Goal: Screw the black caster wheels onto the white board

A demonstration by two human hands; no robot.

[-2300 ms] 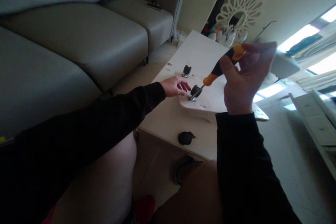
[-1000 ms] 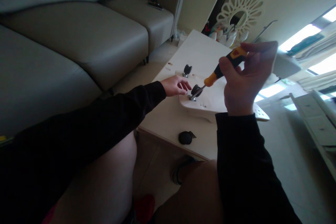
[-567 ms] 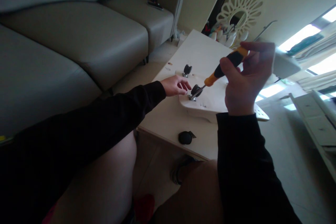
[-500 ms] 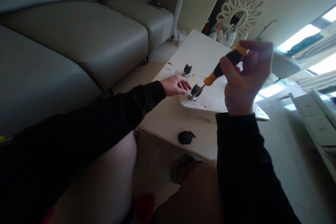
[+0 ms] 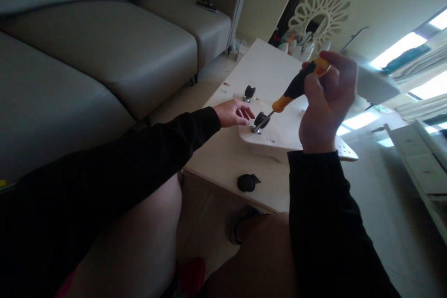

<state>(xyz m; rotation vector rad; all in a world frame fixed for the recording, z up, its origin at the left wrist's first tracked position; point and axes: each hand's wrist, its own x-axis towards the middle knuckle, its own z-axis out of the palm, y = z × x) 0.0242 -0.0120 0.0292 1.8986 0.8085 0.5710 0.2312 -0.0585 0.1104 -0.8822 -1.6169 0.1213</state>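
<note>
My right hand (image 5: 328, 100) grips the yellow and black handle of a screwdriver (image 5: 296, 84). Its metal shaft slants down to the mounting plate of a black caster wheel (image 5: 261, 120), where the tip meets the base. This caster stands on a white plastic board (image 5: 282, 132) that lies on the table. My left hand (image 5: 234, 113) rests at the board's near left edge beside the caster, fingers loosely bent and apart, with nothing visible in them. Another caster (image 5: 249, 92) stands upright further back on the board. A loose black caster (image 5: 247, 182) lies near the table's front edge.
The white table (image 5: 216, 158) stands in front of my knees. A grey sofa (image 5: 157, 51) runs along the left. Behind the table are a petal-framed mirror (image 5: 319, 18) and assorted small items. A white drawer cabinet (image 5: 415, 149) stands at the right.
My right hand has shifted its grip and turned slightly around the screwdriver handle. The tip stays at the caster's base, and my left hand has hardly moved.
</note>
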